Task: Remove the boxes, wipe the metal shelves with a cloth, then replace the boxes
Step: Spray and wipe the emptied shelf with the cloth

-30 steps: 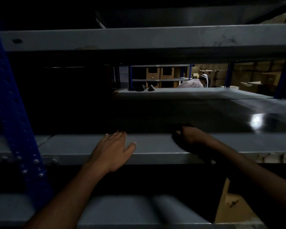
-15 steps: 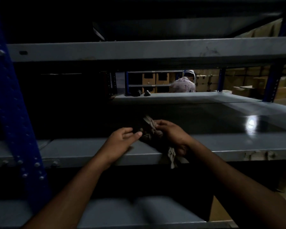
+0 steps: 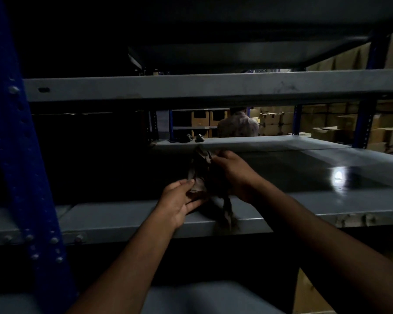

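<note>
Shelf (image 3: 123, 216), front edge: bare of boxes. Cloth (image 3: 202, 175) grasped by left hand (image 3: 179, 200) and right hand (image 3: 234, 171). Wiping apparently unfinished; boxes unreplaced.

Both forearms are bare up to the frame's lower edge, the left hand (image 3: 176, 201) and right hand (image 3: 235, 172) seemingly ungloved in the dimness

Both bare forearms reach forward, converging. Left hand (image 3: 178, 201) lower, thumb and fingers pinching. Right hand (image 3: 233, 171) higher, back of hand up, fingers curled in a closed grip.
</note>
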Motion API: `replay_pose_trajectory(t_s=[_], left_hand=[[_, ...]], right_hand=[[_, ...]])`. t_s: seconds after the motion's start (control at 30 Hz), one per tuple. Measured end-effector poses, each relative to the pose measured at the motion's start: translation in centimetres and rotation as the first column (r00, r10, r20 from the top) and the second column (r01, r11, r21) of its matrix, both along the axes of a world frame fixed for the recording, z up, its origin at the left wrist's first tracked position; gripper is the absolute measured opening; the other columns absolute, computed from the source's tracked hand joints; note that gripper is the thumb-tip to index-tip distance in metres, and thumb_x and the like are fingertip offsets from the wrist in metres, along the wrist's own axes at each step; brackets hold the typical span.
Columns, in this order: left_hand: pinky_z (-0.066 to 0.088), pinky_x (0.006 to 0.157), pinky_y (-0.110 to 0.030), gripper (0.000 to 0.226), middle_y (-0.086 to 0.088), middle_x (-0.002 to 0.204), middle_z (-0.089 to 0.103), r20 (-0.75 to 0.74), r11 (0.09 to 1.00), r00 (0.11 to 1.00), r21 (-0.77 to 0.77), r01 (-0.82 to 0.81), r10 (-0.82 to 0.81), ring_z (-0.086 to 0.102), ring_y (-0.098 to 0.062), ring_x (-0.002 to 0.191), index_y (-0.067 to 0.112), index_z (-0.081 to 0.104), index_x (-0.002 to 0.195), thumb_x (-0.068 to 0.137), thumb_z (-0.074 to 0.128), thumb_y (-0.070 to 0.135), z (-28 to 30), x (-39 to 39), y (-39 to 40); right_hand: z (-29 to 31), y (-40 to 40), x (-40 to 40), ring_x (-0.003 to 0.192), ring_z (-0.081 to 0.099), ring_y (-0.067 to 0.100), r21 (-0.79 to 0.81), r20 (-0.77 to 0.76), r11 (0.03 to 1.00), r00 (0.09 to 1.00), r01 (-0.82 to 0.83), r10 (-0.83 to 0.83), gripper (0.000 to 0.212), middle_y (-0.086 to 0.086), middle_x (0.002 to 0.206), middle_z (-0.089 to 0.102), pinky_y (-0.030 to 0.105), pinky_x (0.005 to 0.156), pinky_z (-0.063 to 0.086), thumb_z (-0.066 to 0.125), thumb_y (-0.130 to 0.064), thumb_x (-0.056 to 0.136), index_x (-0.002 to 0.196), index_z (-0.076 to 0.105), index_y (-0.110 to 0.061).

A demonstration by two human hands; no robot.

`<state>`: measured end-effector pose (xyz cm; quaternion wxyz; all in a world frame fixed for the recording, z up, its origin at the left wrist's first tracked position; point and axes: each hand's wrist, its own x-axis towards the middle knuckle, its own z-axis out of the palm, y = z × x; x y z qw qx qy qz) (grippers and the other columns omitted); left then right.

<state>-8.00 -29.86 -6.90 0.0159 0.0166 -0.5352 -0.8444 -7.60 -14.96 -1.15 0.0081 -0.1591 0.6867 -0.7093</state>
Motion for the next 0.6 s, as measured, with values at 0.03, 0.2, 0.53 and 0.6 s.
replay_pose_trajectory(t_s=[0.03,0.2,0.53,0.6], left_hand=[[0.06,0.058,-0.035,0.011,-0.014,0.092,0.067,0.018,0.998,1.0,0.066,0.007,-0.009,0.066,-0.025,0.082,0.007,0.056,0.102,0.1,0.046,0.009,0.1,-0.3,0.0],[0.055,0.069,-0.04,0.032,-0.015,0.109,0.07,0.056,0.972,0.989,0.199,0.125,-0.139,0.067,-0.028,0.096,0.008,0.061,0.118,0.098,0.052,0.032,0.6,-1.0,0.1],[0.061,0.066,-0.038,0.03,-0.019,0.098,0.072,-0.133,0.985,0.991,0.168,0.041,-0.019,0.072,-0.028,0.083,-0.002,0.062,0.114,0.086,0.057,-0.012,4.9,-4.0,-1.2],[0.061,0.075,-0.04,0.028,-0.021,0.106,0.07,-0.159,0.977,0.986,0.199,0.077,-0.045,0.071,-0.029,0.089,-0.003,0.064,0.112,0.086,0.059,-0.009,5.5,-4.1,-1.1]], right_hand=[[0.1,0.0,-0.1,0.095,0.066,0.018,0.016,-0.014,1.0,1.0,0.015,-0.015,0.022,0.009,0.107,0.067,0.03,0.077,0.056,0.041,-0.015,0.104,0.115,0.06,-0.015],[-0.1,0.3,-1.0,0.076,0.064,0.019,0.105,0.0,0.989,0.995,0.103,-0.103,0.026,0.017,0.093,0.067,0.026,0.067,0.053,0.04,-0.004,0.101,0.116,0.06,0.002],[2.3,3.2,-6.6,0.127,0.05,0.04,0.392,-0.084,0.826,0.909,0.406,-0.407,0.04,0.026,0.138,0.05,0.048,0.106,0.044,0.033,-0.009,0.102,0.137,0.046,0.005],[2.2,4.4,-7.5,0.125,0.052,0.04,0.337,-0.052,0.848,0.908,0.408,-0.416,0.041,0.026,0.138,0.051,0.051,0.103,0.047,0.037,-0.012,0.1,0.138,0.047,0.002]])
